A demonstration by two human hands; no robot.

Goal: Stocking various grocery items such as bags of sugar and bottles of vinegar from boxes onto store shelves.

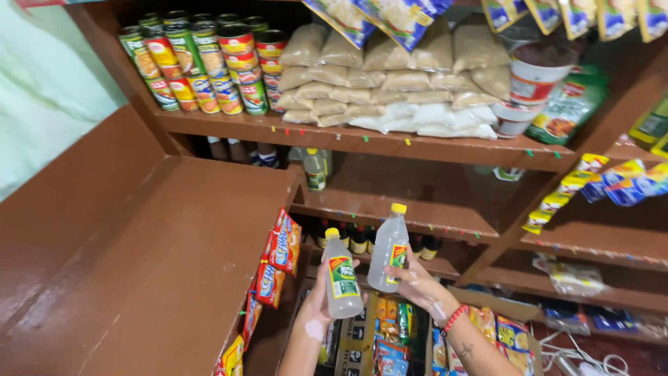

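Head camera is looking down past brown wooden shelves, and both hands are up in the middle of the shot, each gripping a bottle. Left hand (321, 301) is wrapping its fingers around a clear plastic bottle with a yellow cap and green label (341, 275), holding it nearly upright, cap tilting slightly left. Right hand (417, 282), wearing a red bead bracelet (454, 319) at the wrist, is closing around a second clear plastic bottle with a yellow cap (389, 248), leaning a little to the right. Both bottles are hovering just beside each other, not touching, in front of the middle wooden shelf (417, 209), where another small yellow-capped bottle (315, 169) is standing alone. Up top, stacked tin cans with colourful labels (202, 66) are sitting beside piled clear bags of pale grain (390, 80). Red snack packets (282, 251) are hanging along the counter edge at left
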